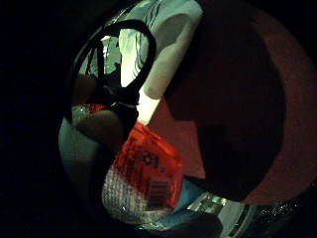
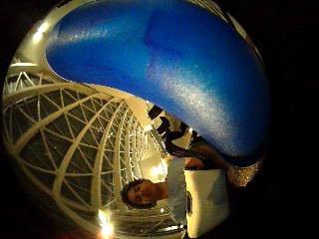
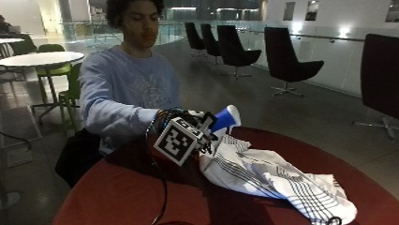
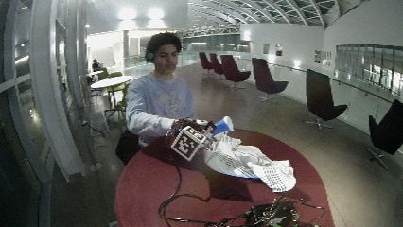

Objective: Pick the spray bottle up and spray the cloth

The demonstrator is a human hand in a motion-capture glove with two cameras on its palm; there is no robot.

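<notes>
While the gloved right hand (image 3: 187,123) grips it, the spray bottle (image 3: 225,120) tilts, its length slanting up above the striped cloth (image 3: 274,180).

I see the cloth (image 3: 268,176) lying in a heap on the table (image 3: 124,197). My hand (image 3: 187,123) holds the bottle (image 3: 225,121) up over the edge of the cloth nearest the person. Chairs (image 3: 284,58) stand behind the table.

Wore a pale blue-grey sweatshirt (image 3: 124,89) with a faint printed design on the chest, ribbed cuff (image 3: 151,119) at the wrist, and a black glove on the right hand (image 3: 187,123).
</notes>
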